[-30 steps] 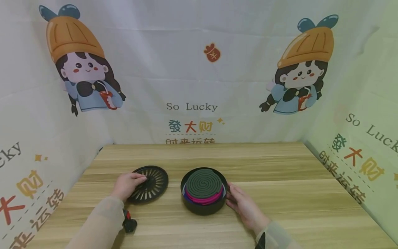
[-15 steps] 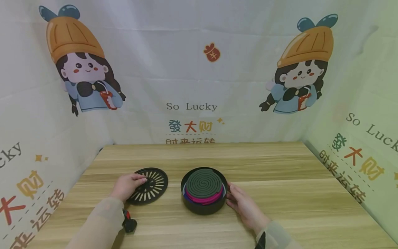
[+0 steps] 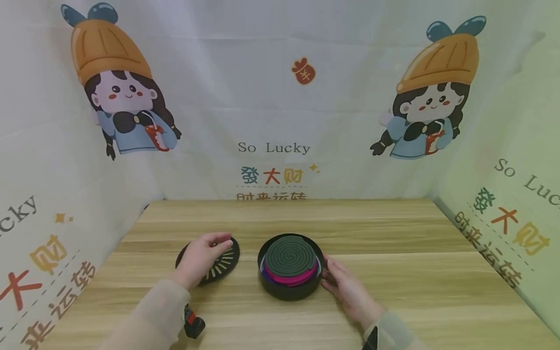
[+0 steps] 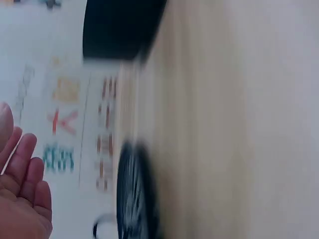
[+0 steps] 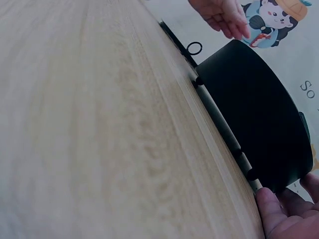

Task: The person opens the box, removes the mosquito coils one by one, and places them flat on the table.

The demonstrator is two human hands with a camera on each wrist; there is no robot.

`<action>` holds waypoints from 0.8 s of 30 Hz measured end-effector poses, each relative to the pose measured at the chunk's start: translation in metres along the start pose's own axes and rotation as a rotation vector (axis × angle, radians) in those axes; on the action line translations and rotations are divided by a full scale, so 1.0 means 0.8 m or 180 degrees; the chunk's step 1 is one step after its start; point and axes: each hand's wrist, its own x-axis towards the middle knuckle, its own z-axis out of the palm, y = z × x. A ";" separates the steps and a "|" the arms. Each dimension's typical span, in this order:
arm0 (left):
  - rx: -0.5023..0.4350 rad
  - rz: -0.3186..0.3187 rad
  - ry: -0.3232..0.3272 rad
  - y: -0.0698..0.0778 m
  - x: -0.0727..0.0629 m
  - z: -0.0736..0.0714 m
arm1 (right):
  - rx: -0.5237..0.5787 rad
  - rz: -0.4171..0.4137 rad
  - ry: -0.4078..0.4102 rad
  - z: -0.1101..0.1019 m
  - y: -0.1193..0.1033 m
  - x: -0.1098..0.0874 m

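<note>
A round black mosquito coil tin [image 3: 290, 291] stands on the wooden table, uncovered. A dark green mosquito coil [image 3: 290, 255] lies on top inside it, over magenta and blue layers. My right hand [image 3: 350, 294] holds the tin's right side, its fingers [image 5: 294, 201] bent against the wall. To the left, the slotted black lid [image 3: 226, 262] lies flat; its small ring handle [image 5: 194, 48] shows in the right wrist view. Above the lid hovers my left hand [image 3: 203, 257], holding nothing, fingers loosely bent. Blur softens the lid and tin in the left wrist view.
The wood-grain table [image 3: 372, 228] meets a pale printed cloth [image 3: 218, 97] at the back and both sides. A black and red wrist device [image 3: 194, 323] hangs under my left sleeve. A strip of table separates the lid from the tin.
My left hand has let go of the lid's middle, risen and shifted right. The lid now lies flat on the table. My right hand stays at the tin; the head view has shifted slightly.
</note>
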 end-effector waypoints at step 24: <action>-0.1590 -0.0062 -0.0829 -0.008 -0.025 0.109 | 0.0034 0.0027 -0.0022 -0.002 0.001 0.002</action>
